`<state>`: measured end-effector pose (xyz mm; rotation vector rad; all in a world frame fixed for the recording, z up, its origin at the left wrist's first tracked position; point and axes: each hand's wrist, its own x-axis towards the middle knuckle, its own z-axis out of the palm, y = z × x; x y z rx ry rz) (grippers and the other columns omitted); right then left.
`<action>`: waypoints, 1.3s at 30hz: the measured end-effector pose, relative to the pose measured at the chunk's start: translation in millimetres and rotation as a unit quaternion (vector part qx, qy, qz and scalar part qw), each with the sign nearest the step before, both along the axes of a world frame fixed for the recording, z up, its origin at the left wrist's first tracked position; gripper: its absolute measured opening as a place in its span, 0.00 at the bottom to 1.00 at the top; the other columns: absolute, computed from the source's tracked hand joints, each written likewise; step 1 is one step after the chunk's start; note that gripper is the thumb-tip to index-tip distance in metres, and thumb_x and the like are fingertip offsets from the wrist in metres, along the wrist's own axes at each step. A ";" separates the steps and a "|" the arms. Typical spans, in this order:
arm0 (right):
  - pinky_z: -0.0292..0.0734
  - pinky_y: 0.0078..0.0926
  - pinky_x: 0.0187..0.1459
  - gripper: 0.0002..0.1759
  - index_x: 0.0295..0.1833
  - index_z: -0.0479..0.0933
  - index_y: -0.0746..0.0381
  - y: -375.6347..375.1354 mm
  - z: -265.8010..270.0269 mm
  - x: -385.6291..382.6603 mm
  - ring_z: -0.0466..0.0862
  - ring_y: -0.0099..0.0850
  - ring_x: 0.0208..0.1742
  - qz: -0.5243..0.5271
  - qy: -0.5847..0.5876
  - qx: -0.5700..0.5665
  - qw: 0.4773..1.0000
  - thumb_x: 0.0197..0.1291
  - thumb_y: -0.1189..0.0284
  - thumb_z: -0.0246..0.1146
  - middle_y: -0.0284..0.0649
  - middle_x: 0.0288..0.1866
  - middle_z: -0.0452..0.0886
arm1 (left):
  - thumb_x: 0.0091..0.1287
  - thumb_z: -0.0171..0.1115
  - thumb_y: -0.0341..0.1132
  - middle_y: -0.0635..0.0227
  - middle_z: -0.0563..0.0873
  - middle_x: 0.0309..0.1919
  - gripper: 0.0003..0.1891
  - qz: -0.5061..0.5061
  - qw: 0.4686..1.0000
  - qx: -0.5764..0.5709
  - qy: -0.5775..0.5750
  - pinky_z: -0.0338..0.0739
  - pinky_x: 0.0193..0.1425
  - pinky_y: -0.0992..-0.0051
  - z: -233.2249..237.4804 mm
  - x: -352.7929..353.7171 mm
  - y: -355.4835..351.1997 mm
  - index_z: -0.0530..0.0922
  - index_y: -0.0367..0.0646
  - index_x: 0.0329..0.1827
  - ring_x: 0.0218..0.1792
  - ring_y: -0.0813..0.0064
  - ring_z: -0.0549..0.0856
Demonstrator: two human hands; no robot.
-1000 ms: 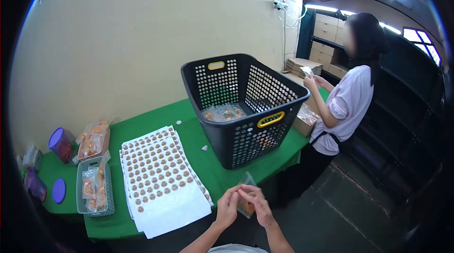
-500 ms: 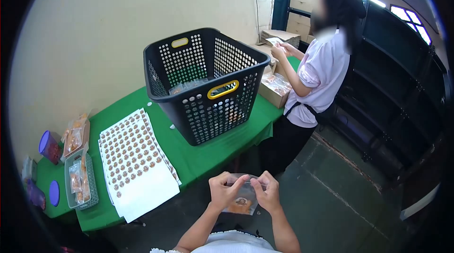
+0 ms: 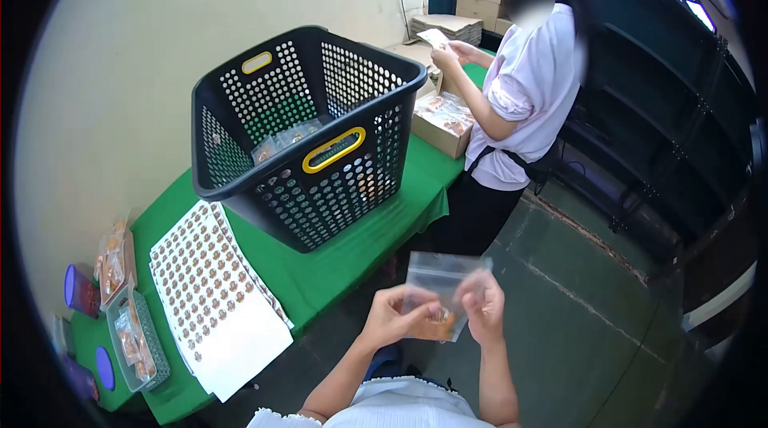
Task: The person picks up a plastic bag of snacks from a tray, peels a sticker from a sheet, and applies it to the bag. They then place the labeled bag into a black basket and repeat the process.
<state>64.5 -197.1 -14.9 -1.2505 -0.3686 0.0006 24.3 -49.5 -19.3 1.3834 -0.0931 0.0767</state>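
Observation:
Both my hands hold a small clear plastic pouch (image 3: 442, 280) with an orange-brown snack and a round label inside. My left hand (image 3: 398, 316) pinches its left side and my right hand (image 3: 482, 306) grips its right edge, over the floor just off the table's front edge. A black perforated laundry basket (image 3: 240, 180) with yellow handles stands on the green table (image 3: 352, 252), with a few filled pouches in its bottom. Sheets of round stickers (image 3: 204, 284) lie to its left.
A co-worker in a pale shirt (image 3: 528, 68) stands at the table's far end handling a pouch over a cardboard box (image 3: 438, 126) of pouches. A grey tray (image 3: 140, 340) of filled pouches and purple-lidded jars (image 3: 78, 290) sit at the left. Dark shelving (image 3: 680, 108) lines the right.
The view has swung left and downward. My hands have drawn back from the table edge and turned the pouch, lifting it so its open top stands up between my fingers.

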 end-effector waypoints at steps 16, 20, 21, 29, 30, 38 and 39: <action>0.64 0.15 0.26 0.07 0.26 0.72 0.66 66.4 29.3 89.2 0.71 0.20 0.24 0.038 -0.114 -0.058 0.991 0.52 0.75 0.55 0.37 0.25 0.73 | 0.51 0.64 0.27 0.64 0.81 0.24 0.06 0.031 0.985 0.121 -0.120 0.70 0.26 0.81 55.3 96.2 64.2 0.80 0.36 0.31 0.22 0.81 0.76; 0.64 0.14 0.24 0.13 0.25 0.72 0.66 72.1 54.0 109.2 0.72 0.20 0.22 0.065 -0.165 0.010 0.984 0.51 0.66 0.61 0.35 0.22 0.75 | 0.47 0.66 0.26 0.63 0.77 0.20 0.07 0.056 0.959 0.146 -0.235 0.67 0.22 0.77 88.3 104.4 68.9 0.79 0.35 0.29 0.19 0.73 0.74; 0.65 0.14 0.23 0.15 0.25 0.73 0.66 74.5 57.6 117.1 0.72 0.20 0.21 0.094 -0.185 0.018 0.978 0.50 0.63 0.63 0.35 0.21 0.75 | 0.47 0.66 0.27 0.63 0.76 0.19 0.07 0.071 0.947 0.153 -0.273 0.66 0.22 0.77 93.4 108.7 70.7 0.79 0.35 0.28 0.19 0.73 0.74; 0.68 0.20 0.21 0.27 0.28 0.72 0.66 133.1 72.2 163.4 0.75 0.28 0.19 0.113 -0.195 0.082 0.971 0.49 0.48 0.59 0.37 0.19 0.75 | 0.46 0.63 0.22 0.63 0.77 0.18 0.04 0.305 0.852 0.322 -0.279 0.66 0.19 0.78 95.9 124.7 90.6 0.77 0.34 0.24 0.17 0.71 0.74; 0.68 0.20 0.21 0.27 0.28 0.72 0.66 135.1 75.7 173.9 0.75 0.28 0.19 0.139 -0.198 0.088 0.966 0.49 0.48 0.59 0.37 0.19 0.75 | 0.49 0.63 0.24 0.63 0.77 0.17 0.04 0.339 0.873 0.174 -0.304 0.65 0.18 0.78 93.0 131.2 87.5 0.77 0.34 0.26 0.16 0.72 0.74; 0.73 0.22 0.29 0.26 0.44 0.67 0.69 138.5 125.9 241.8 0.75 0.31 0.32 0.334 -0.329 0.061 0.881 0.54 0.55 0.55 0.46 0.33 0.74 | 0.41 0.73 0.35 0.58 0.79 0.42 0.33 0.437 0.870 0.200 -0.113 0.72 0.47 0.75 130.1 142.2 66.5 0.69 0.35 0.51 0.42 0.72 0.79; 0.74 0.22 0.30 0.27 0.47 0.66 0.70 135.0 130.4 250.3 0.76 0.32 0.34 0.348 -0.345 0.053 0.870 0.55 0.56 0.55 0.47 0.34 0.73 | 0.41 0.73 0.33 0.59 0.79 0.43 0.31 0.432 0.851 0.296 -0.051 0.72 0.47 0.76 144.6 134.8 69.3 0.70 0.36 0.50 0.42 0.73 0.79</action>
